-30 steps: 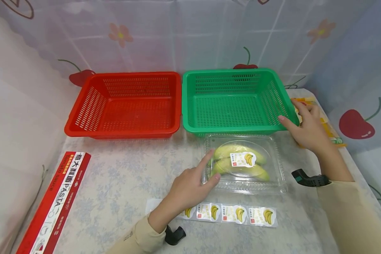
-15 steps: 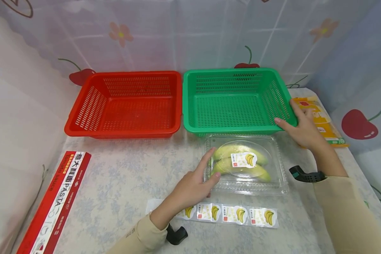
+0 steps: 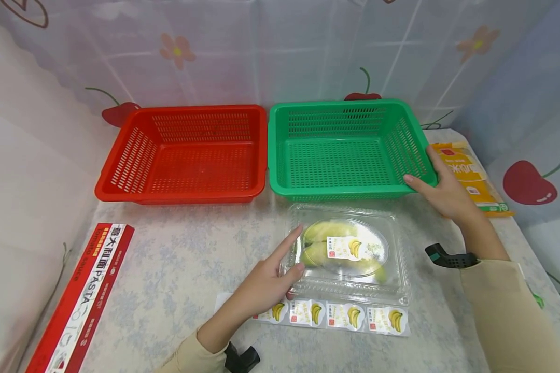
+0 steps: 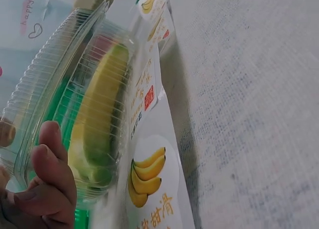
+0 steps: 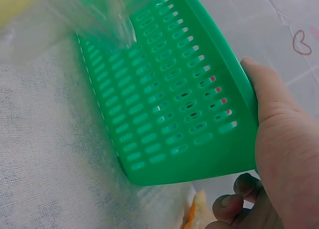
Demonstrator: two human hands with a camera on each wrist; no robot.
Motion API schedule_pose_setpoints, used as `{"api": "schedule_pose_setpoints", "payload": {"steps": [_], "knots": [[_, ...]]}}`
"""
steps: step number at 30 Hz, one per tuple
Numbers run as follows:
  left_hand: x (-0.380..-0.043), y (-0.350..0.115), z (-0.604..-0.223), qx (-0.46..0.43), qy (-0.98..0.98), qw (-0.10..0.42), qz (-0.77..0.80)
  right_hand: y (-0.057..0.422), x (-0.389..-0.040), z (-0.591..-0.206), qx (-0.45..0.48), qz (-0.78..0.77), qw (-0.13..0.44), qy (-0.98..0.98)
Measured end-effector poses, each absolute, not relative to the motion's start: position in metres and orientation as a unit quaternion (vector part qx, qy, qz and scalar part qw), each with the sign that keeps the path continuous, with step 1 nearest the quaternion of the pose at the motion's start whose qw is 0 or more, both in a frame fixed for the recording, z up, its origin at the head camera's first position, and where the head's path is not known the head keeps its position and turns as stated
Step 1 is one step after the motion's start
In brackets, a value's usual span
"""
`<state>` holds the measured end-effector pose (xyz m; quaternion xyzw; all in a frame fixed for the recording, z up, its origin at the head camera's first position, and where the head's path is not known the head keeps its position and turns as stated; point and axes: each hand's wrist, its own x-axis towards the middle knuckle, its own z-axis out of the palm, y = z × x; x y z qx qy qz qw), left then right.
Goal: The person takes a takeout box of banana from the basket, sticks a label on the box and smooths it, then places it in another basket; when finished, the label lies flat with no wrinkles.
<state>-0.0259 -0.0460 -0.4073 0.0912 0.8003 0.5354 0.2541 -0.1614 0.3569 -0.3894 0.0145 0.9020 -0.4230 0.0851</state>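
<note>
My left hand [image 3: 266,282] grips the left edge of a clear plastic clamshell box [image 3: 395,259], thumb on top and other fingers curled underneath in the left wrist view. Inside lie yellow-green bananas [image 4: 102,109]. A white banana label [image 3: 343,248] is on the lid. The box stands above the table, its near edge close to a strip of banana stickers [image 3: 345,315]. At the front right corner of a green basket [image 3: 350,192], my right hand [image 3: 452,194] holds the rim, thumb over it and fingers outside. Nothing lies in that basket.
A red basket [image 3: 196,197] stands left of the green one, against the curtain. At the left lies a long red pasta box [image 3: 81,295]. A yellow food packet [image 3: 471,178] lies behind my right hand at the table's right edge.
The box has come up off the table and moved toward me and slightly left with my left hand. My right hand slid slightly left onto the basket corner, then stayed there.
</note>
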Motion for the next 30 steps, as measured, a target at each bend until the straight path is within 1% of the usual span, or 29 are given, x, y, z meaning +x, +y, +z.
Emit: {"api": "schedule_pose_setpoints", "payload": {"steps": [10, 21, 26, 30], "knots": [[-0.009, -0.078, -0.392, 0.077, 0.798, 0.252, 0.542, 0.359, -0.159, -0.390, 0.027, -0.426, 0.099, 0.899], [0.006, -0.108, -0.353, 0.097, 0.790, 0.251, 0.551, 0.359, -0.159, -0.392, 0.033, -0.434, 0.095, 0.895], [0.002, -0.116, -0.338, 0.104, 0.782, 0.234, 0.569, 0.359, -0.160, -0.393, 0.031, -0.440, 0.094, 0.893], [-0.009, -0.118, -0.329, 0.121, 0.776, 0.200, 0.586, 0.359, -0.161, -0.394, 0.035, -0.430, 0.095, 0.897]]}}
